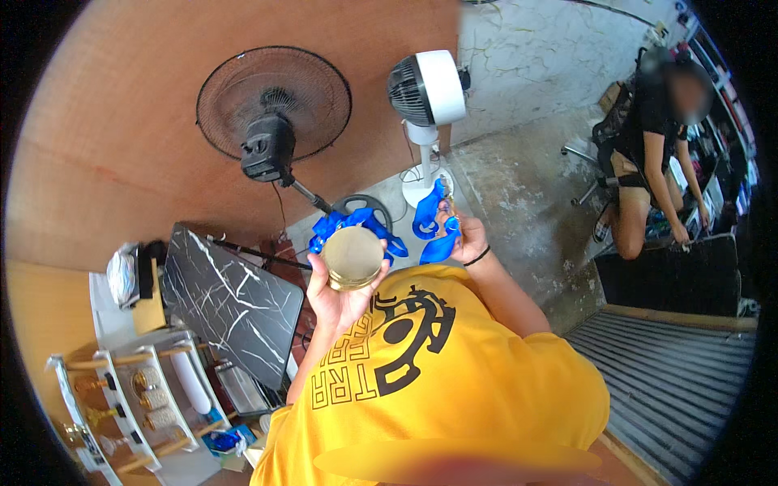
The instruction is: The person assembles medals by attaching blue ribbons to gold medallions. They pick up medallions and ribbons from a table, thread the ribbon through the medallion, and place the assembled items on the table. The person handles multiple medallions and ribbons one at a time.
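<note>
The person's left hand (pixel 344 296) is closed around a round gold medal (pixel 352 257), fingers wrapped under its rim so the flat face tilts up toward the camera. A blue ribbon (pixel 356 223) bunches just behind the medal and runs across to the right hand (pixel 460 239), which pinches a loop of it between thumb and fingers, held up at about the same height. Both hands sit well above the yellow shirt (pixel 438 364) at the near edge of the view.

To the left, a dark marble-patterned tabletop (pixel 231 304) leans at an angle, and nearer still a white rack (pixel 150 397) holds gold trophy pieces. On the far side stand a black pedestal fan (pixel 271 113) and a white fan (pixel 425 93). At the far right another person (pixel 648 162) bends over a black box.

The ribbon looks tangled around itself, so a pull from the right hand could likely tighten a knot. The medal rests on fingertips only; a hard tug might twist it loose and drop it onto the concrete floor (pixel 519 211).
</note>
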### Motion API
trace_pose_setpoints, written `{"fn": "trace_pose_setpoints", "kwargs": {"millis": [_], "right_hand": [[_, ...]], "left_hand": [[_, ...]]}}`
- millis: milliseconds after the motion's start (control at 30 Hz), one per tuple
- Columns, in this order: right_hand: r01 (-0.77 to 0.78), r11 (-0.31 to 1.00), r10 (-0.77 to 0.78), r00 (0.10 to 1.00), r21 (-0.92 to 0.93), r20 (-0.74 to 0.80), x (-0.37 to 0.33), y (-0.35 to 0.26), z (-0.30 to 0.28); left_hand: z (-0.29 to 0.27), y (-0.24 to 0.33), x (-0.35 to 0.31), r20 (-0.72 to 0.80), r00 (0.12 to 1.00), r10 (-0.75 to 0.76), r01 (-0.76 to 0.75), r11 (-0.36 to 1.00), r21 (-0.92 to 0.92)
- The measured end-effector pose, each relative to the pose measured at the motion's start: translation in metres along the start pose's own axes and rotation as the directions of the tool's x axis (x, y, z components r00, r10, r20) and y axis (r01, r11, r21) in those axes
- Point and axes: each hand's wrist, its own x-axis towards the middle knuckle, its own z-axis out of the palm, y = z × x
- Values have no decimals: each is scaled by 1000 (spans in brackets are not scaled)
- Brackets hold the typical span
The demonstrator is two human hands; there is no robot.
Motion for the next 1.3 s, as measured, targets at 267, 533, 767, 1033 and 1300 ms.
{"fn": "trace_pose_setpoints", "kwargs": {"millis": [267, 533, 767, 1033, 1300], "right_hand": [[-72, 997, 69, 976, 5, 206, 15, 8, 23], [-94, 994, 81, 972, 52, 220, 17, 13, 40], [-72, 996, 55, 968, 59, 243, 15, 10, 37], [371, 531, -656, 750, -762, -92, 26, 8, 50], [285, 412, -839, 488, -866, -238, 23, 4, 52]], "left_hand": [[1, -1, 8, 107, 981, -165, 182, 967, -176], [-2, -5, 10, 108, 977, -186, 199, 972, -124], [-3, -6, 9, 118, 973, -198, 213, 968, -132], [-6, -6, 7, 128, 971, -202, 219, 965, -141], [-5, -5, 4, 72, 976, -205, 215, 962, -170]]}}
